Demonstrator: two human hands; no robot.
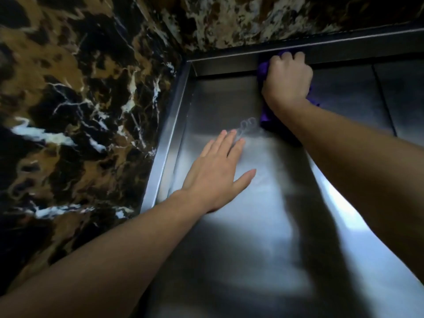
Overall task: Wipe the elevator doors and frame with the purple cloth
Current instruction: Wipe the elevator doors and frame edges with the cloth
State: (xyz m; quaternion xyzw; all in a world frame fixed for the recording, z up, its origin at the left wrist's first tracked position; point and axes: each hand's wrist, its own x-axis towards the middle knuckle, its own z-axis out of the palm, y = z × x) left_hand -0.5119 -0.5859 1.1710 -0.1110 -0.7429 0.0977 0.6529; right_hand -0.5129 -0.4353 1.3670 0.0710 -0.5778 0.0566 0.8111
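My right hand (pixel 286 76) bunches purple cloth (pixel 267 115) vs frame (pixel 229 56) top edge; left hand (pixel 215 171), fingers spread flat, braces door (pixel 252 226).

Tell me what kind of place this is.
Probably an elevator landing in a building: brushed steel doors, a steel frame around them, and polished marble wall cladding beside it.

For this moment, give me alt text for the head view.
The right hand presses a purple cloth against the steel elevator door at its top frame. The left hand rests flat on the door beside a marble wall.
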